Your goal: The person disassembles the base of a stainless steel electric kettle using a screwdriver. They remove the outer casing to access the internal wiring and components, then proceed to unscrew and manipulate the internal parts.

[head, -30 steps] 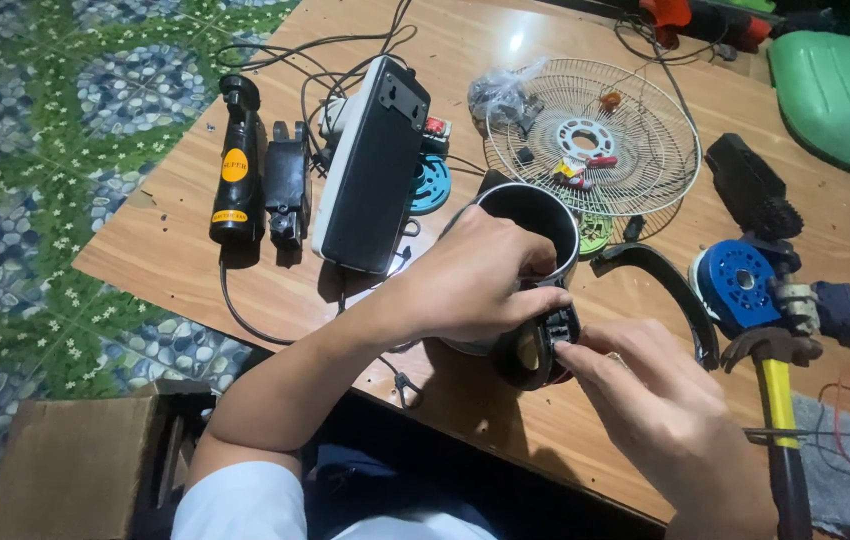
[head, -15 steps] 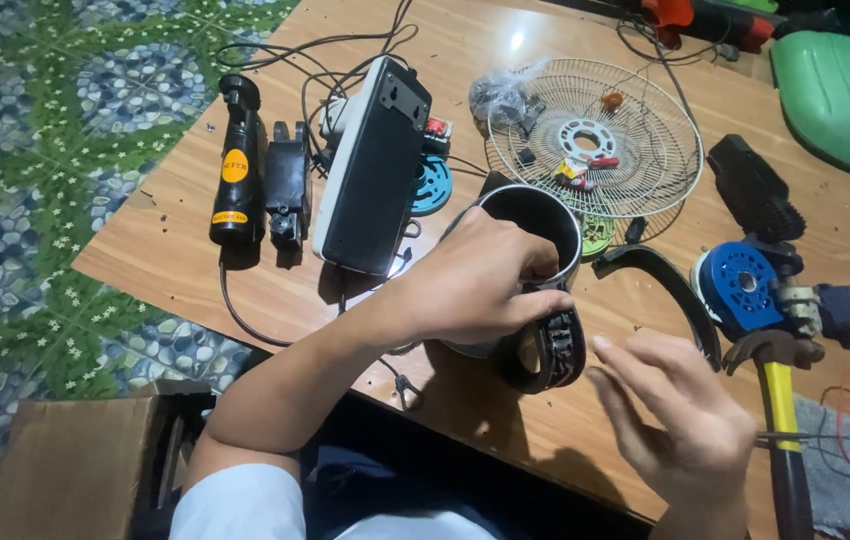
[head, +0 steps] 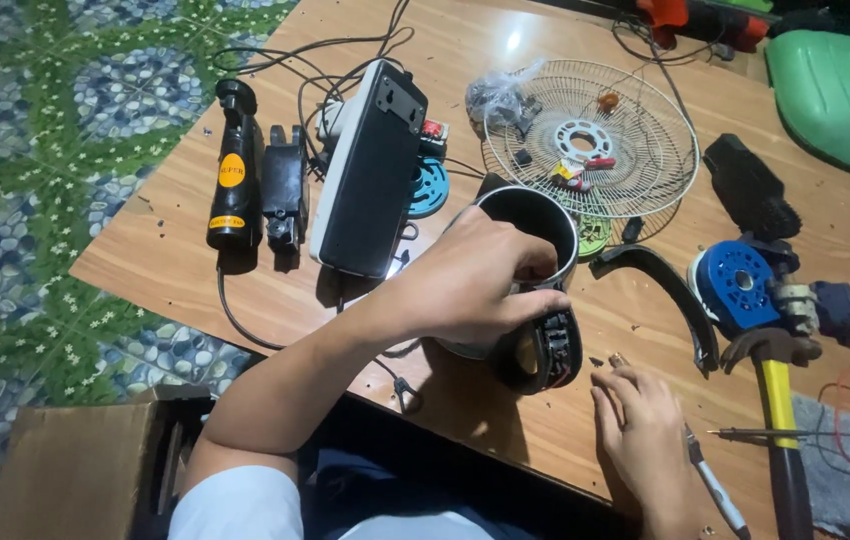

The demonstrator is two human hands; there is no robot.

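Left grip clasps black housing — right hand beside, apart.

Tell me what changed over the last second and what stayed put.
The right hand let go of the black ring-shaped motor part, drew back toward the person and now rests palm down on the wooden table, beside a small screw. The left hand kept its grip on the part. The fan grille and hammer did not move.
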